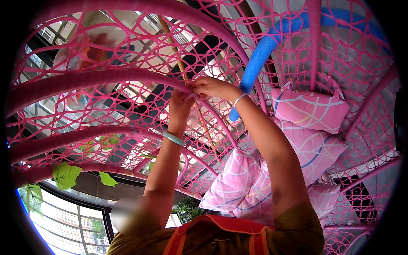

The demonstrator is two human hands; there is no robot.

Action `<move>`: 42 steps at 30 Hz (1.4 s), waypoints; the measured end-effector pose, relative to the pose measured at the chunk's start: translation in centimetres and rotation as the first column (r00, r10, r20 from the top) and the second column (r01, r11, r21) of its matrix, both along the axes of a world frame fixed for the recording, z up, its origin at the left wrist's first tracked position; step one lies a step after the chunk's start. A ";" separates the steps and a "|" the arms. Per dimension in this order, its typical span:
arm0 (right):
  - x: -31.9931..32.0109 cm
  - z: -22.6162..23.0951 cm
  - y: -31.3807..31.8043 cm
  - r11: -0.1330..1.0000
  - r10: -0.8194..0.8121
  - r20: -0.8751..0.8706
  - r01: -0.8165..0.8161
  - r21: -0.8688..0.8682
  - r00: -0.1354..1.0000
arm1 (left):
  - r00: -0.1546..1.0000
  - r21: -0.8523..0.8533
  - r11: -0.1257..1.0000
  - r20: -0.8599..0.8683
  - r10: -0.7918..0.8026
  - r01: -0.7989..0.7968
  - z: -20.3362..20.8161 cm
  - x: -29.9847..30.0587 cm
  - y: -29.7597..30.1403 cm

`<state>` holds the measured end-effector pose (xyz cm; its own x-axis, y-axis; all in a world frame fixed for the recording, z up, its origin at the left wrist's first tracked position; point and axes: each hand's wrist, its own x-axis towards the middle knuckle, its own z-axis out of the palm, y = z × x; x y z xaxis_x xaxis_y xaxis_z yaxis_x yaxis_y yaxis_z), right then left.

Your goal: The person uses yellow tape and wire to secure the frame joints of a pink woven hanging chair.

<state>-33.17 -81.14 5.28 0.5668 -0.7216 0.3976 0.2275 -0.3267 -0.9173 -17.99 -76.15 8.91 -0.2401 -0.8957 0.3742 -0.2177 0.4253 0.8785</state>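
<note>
Both my arms reach up to a curved pink wrapped tube (127, 77) in a frame of pink netting. My left hand (181, 106) is closed around the tube near its narrower stretch, fingers bent. Just right of it, my right hand (215, 88) pinches at the same spot from above, fingertips close to the left ones. A small pale pink bit shows between the fingers; what exactly it is, I cannot make out. Beyond the hands, a thinner pink tube (219, 120) runs on down to the right.
Pink patterned cushions (312, 111) lie in the netting on the right. A blue foam tube (256, 63) curves behind the net, near my right wrist. More pink tubes (72, 142) arch at left, with green leaves (66, 175) hanging below. A bamboo-like pole (173, 44) slants behind.
</note>
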 end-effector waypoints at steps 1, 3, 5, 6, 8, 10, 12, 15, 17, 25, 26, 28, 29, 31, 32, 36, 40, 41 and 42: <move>0.0 0.3 0.3 0.999 -0.003 0.000 0.003 0.033 1.000 | 1.000 0.002 1.000 -0.016 -0.001 0.001 -0.2 0.2 0.0; 0.0 0.8 0.6 0.995 -0.013 -0.002 0.013 0.100 1.000 | 1.000 0.012 1.000 -0.029 -0.009 0.009 -0.3 0.4 0.0; -0.1 0.7 0.2 0.996 0.001 -0.017 0.000 0.093 1.000 | 0.999 0.028 0.999 -0.024 -0.021 0.022 -0.3 0.4 0.1; -0.1 1.0 0.0 0.997 0.009 -0.025 -0.007 0.082 1.000 | 0.999 0.031 0.999 -0.029 -0.021 0.022 -0.2 0.4 0.0; -0.4 1.0 0.1 0.999 0.017 -0.027 -0.015 0.048 0.999 | 0.999 0.039 0.999 -0.040 -0.020 0.021 -0.2 0.6 -0.2; -0.4 0.8 -0.2 0.999 0.025 -0.014 -0.025 0.044 1.000 | 1.000 0.054 0.998 -0.010 -0.020 0.021 -0.2 0.7 -0.1; -0.4 0.7 -0.2 0.999 0.011 -0.017 -0.010 0.051 1.000 | 0.999 0.056 0.998 -0.023 -0.036 0.037 -0.2 0.8 0.0; -0.1 0.7 0.1 0.997 -0.025 -0.007 0.025 0.069 1.000 | 0.994 0.051 0.996 -0.094 -0.064 0.069 -0.4 0.8 0.2; 0.1 0.8 0.3 0.997 -0.059 -0.005 0.059 0.053 0.998 | 0.991 0.069 0.995 -0.124 -0.059 0.068 -0.5 0.9 0.3; 1.3 0.2 1.1 0.962 -0.269 -0.030 0.267 -0.051 0.963 | 0.911 0.021 0.999 -0.411 -0.024 0.035 -2.8 0.4 1.6; 1.6 0.2 1.3 0.950 -0.307 -0.025 0.304 -0.077 0.951 | 0.902 0.034 0.999 -0.432 0.013 0.002 -3.1 0.6 1.6; 1.9 -0.1 1.3 0.932 -0.348 -0.006 0.346 -0.110 0.937 | 0.878 0.049 0.998 -0.474 0.064 -0.046 -3.6 0.7 1.4; 2.0 -0.2 1.3 0.922 -0.369 0.004 0.366 -0.126 0.930 | 0.863 0.052 0.997 -0.498 0.082 -0.064 -3.9 0.8 1.2; 2.2 -0.1 1.7 0.914 -0.394 -0.003 0.392 -0.102 0.919 | 0.858 0.046 0.995 -0.505 0.096 -0.084 -4.1 0.9 1.2; 2.3 0.0 1.9 0.910 -0.407 -0.007 0.404 -0.091 0.914 | 0.867 0.035 0.996 -0.489 0.091 -0.085 -4.1 1.0 1.2; 2.4 -0.3 2.4 0.871 -0.479 0.019 0.477 -0.115 0.878 | 0.913 0.044 0.996 -0.398 0.094 -0.083 -3.2 0.8 1.4; 2.8 -0.6 2.6 0.844 -0.528 0.061 0.532 -0.074 0.847 | 0.948 0.050 0.992 -0.290 0.127 -0.117 -3.1 0.6 1.0; 3.0 -0.7 2.7 0.840 -0.535 0.070 0.539 -0.062 0.842 | 0.949 0.038 0.994 -0.297 0.108 -0.102 -3.1 0.5 0.9; 3.1 -0.7 2.7 0.836 -0.541 0.083 0.546 -0.050 0.837 | 0.950 0.024 0.996 -0.300 0.089 -0.086 -3.0 0.4 0.8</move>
<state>-30.04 -78.39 4.61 0.0637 -0.8756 0.4788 0.0507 -0.4763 -0.8778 -17.61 -75.32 5.95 -0.0386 -0.9123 0.4078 0.0211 0.4072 0.9131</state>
